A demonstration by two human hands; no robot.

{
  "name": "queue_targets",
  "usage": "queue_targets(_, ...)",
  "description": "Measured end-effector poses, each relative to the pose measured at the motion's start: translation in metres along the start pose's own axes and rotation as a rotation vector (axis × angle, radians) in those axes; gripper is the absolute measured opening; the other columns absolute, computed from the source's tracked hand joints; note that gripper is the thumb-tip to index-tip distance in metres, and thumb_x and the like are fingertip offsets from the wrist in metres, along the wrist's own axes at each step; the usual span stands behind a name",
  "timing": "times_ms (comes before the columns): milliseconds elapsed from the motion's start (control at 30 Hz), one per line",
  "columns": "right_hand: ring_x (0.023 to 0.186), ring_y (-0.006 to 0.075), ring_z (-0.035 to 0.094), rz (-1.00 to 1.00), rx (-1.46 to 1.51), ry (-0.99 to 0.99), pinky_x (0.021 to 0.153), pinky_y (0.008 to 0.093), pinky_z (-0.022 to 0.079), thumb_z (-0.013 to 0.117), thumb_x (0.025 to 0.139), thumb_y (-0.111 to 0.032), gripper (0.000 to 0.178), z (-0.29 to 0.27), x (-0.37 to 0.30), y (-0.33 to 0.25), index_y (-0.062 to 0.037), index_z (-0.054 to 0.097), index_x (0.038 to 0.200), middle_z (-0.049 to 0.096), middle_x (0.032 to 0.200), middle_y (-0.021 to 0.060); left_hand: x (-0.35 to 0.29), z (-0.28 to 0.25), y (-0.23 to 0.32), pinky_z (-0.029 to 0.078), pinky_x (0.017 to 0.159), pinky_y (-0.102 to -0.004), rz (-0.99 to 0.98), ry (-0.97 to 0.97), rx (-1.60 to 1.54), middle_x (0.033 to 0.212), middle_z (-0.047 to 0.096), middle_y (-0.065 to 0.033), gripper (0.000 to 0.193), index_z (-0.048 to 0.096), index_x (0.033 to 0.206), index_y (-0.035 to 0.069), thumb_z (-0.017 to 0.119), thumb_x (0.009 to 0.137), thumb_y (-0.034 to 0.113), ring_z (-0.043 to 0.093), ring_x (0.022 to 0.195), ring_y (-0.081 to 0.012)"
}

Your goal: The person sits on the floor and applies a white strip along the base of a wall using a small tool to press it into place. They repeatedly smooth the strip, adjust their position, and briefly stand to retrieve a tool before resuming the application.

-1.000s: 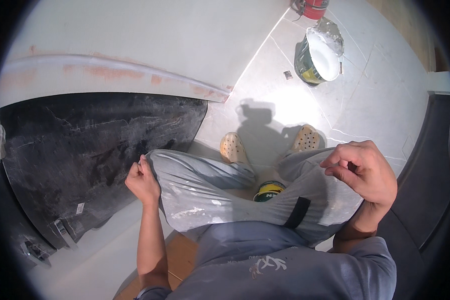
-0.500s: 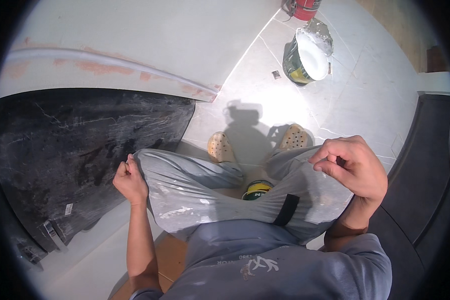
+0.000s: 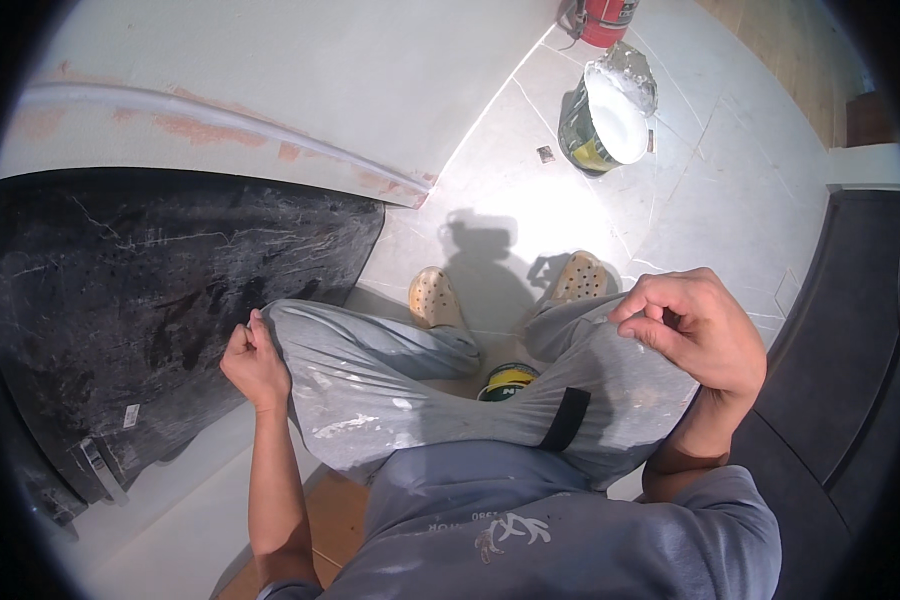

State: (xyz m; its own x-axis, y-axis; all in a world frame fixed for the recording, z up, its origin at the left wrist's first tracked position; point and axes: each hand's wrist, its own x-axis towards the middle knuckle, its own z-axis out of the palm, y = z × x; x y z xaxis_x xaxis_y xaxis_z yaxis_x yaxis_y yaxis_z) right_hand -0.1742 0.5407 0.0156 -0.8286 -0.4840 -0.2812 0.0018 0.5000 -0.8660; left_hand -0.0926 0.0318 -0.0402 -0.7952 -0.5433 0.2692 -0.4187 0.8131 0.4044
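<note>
We locate the left hand [image 3: 257, 362] at the outer side of the left knee, fingers curled inward and thumb pointing far. We cannot tell whether its fingertips grip the cloth beside them. We locate the right hand [image 3: 695, 330] above the right thigh, fingers bent toward the thumb, with a small gap inside the curl. Whether its fingertips pinch the cloth cannot be told from this view.

We find the grey trousers [image 3: 450, 415] at the near middle, worn over bent, spread legs. White smears mark the left thigh; a black strip [image 3: 566, 420] lies across the lap, right of centre. A grey shirt [image 3: 560, 520] covers the torso at the near edge.

Between the legs we see a yellow-and-green container [image 3: 508, 380], partly hidden by the trousers. Beyond it, two beige clogs [image 3: 435, 298] rest on the tiled floor [image 3: 730, 190]. At the far right, a bucket [image 3: 582, 143] containing white material stands just nearer than a red container [image 3: 606, 22]. A scuffed black panel [image 3: 180, 270] occupies the left.
</note>
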Motion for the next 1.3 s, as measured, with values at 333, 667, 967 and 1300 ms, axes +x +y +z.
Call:
queue_targets(333, 0.053, 0.0193, 0.050, -0.031, 0.003, 0.016, 0.053, 0.0359, 0.038, 0.083, 0.085, -0.008, 0.015, 0.003, 0.002, 0.001, -0.0092, 0.078, 0.099, 0.052, 0.062, 0.0053, 0.001, 0.000, -0.001, 0.031, 0.052, -0.0338, -0.002, -0.009, 0.001, 0.056, 0.035, -0.0028, 0.057, 0.043, 0.064, 0.000, 0.072, 0.104, 0.027, 0.030, 0.059, -0.0107)
queue_targets(667, 0.057, 0.0231, 0.058, -0.075, 0.005, -0.024, 0.056, 0.0364, 0.044, 0.079, 0.087, -0.006, 0.011, -0.001, 0.002, -0.001, -0.0074, 0.077, 0.097, 0.063, 0.068, 0.0083, -0.001, -0.002, -0.002, 0.030, 0.054, -0.0351, 0.045, -0.003, 0.062, 0.059, 0.035, -0.0029, 0.055, 0.044, 0.066, -0.001, 0.069, 0.106, 0.027, 0.031, 0.061, -0.0116)
queue_targets(967, 0.071, 0.0311, 0.070, -0.218, -0.005, 0.038, 0.068, 0.0387, 0.054, 0.072, 0.091, -0.007, 0.007, -0.004, 0.001, 0.027, -0.0036, 0.073, 0.097, 0.073, 0.080, 0.0118, 0.005, 0.001, -0.003, 0.029, 0.056, -0.0401, 0.116, -0.047, 0.048, 0.064, 0.027, -0.0085, 0.058, 0.034, 0.071, -0.002, 0.068, 0.106, 0.029, 0.026, 0.064, -0.0172)
queue_targets(1300, 0.098, 0.0334, 0.069, 0.147, -0.184, 0.255, 0.085, 0.0451, 0.053, 0.073, 0.091, -0.024, 0.023, 0.011, -0.022, 0.016, -0.0058, 0.073, 0.104, 0.073, 0.101, 0.0157, 0.075, -0.012, 0.048, 0.051, 0.065, -0.0435, 0.417, -0.669, 0.277, 0.073, 0.071, -0.0192, 0.036, 0.075, 0.080, 0.004, 0.081, 0.093, 0.036, 0.059, 0.062, -0.0292)
